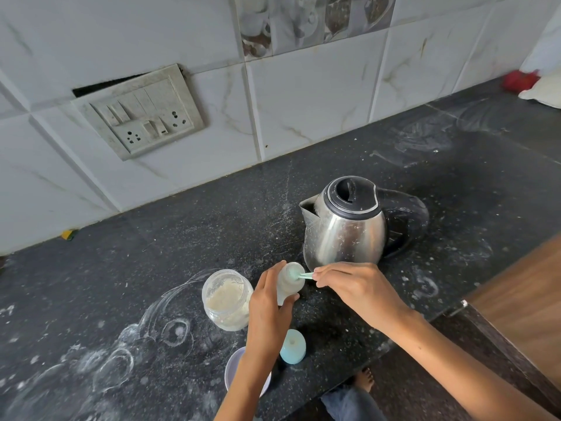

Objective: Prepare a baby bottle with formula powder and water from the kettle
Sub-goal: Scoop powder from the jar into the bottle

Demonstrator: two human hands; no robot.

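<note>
My left hand (268, 302) grips a small clear baby bottle (288, 284), held upright on the dark counter (151, 268). My right hand (355, 284) pinches a pale green scoop (300, 275) whose bowl rests at the bottle's open mouth. Just left of the bottle stands an open clear jar (226, 299) partly filled with cream formula powder. A steel kettle (346, 223) with a black lid and handle sits on its base right behind the bottle, spout pointing left. The bottle's light blue teat cap (293, 346) lies on the counter in front.
A pale lilac lid or bowl (233, 367) sits under my left forearm near the counter's front edge. White powder smears mark the counter. A switchboard (142, 117) is on the tiled wall. A red and white item (528, 83) lies far right. Wooden panel at right.
</note>
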